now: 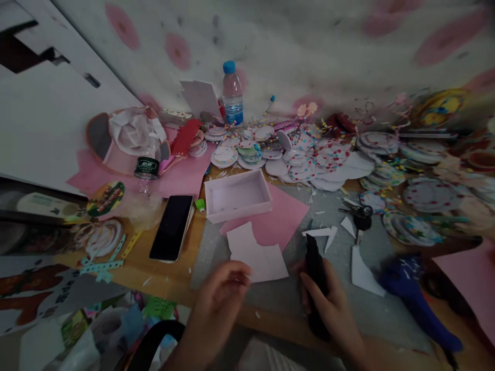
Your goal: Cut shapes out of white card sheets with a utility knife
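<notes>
My left hand (222,293) hovers at the near left edge of a cut white paper piece (259,255), its fingers loosely curled and apart, with nothing visible in them. Whether its fingertips touch the paper I cannot tell. In my right hand (328,299) is a long black tool that looks like a utility knife (317,268), held upright with its narrow end pointing away from me. Narrow white paper offcuts (330,238) lie just beyond the tool. Under the white piece is a pink sheet (288,208), partly covered by an open white box (237,198).
A grey mat (270,301) covers the table's middle. A phone (172,226) lies left, keys (361,216) and a blue glue gun (419,304) right. Decorated paper discs (301,154) pile up behind, beside a water bottle (232,98). Another bottle (147,159) stands left.
</notes>
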